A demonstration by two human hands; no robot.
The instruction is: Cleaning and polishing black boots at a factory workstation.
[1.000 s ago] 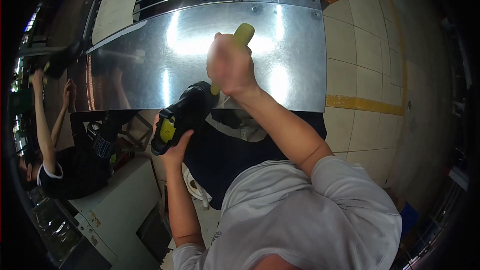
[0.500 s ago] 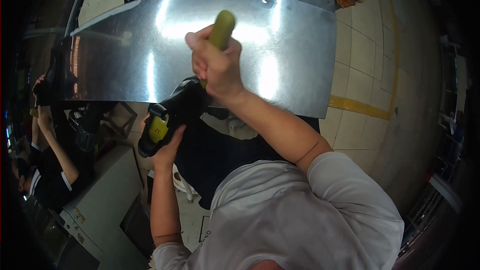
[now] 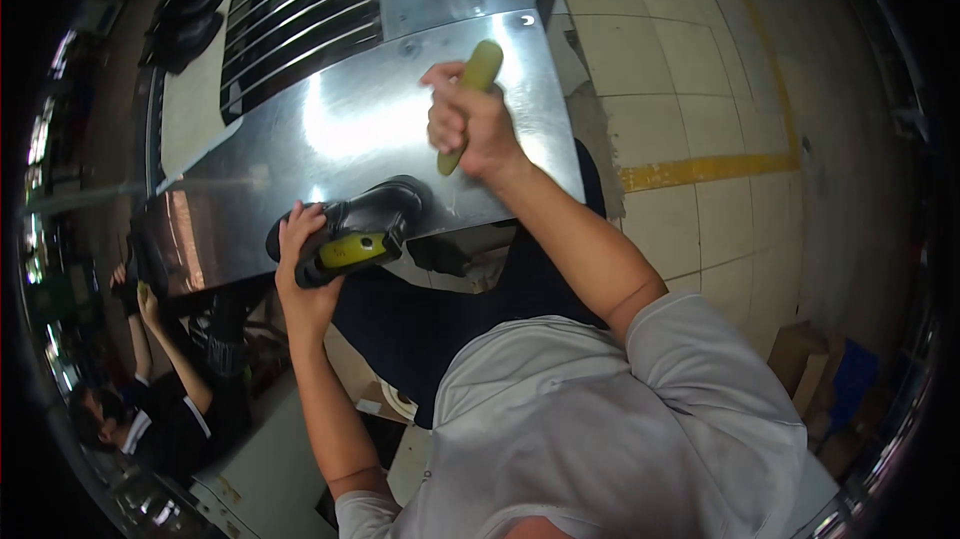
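Your left hand [image 3: 308, 264] gripping a glossy black shoe [image 3: 385, 204], yellow-green insole [image 3: 352, 251] inside, at the near edge of the metal table [image 3: 350, 129], your right hand [image 3: 474, 129] curled around a yellow-green stick [image 3: 484, 63].

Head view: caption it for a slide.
Left hand holding a black shoe, right hand a green stick, at a metal table.

**Light Above, Dark Below**

From here I see a loose, pale grey, soft cloth T-shirt [image 3: 610, 429], creased across the front, with a curved neckline [image 3: 545, 510]. Its short, wide right sleeve [image 3: 680, 344] and matching left sleeve [image 3: 366, 515] stop above the elbows. Below come very dark, navy-looking cloth trousers [image 3: 385, 324]. The left hand [image 3: 300, 284] and right hand [image 3: 482, 131] are bare.
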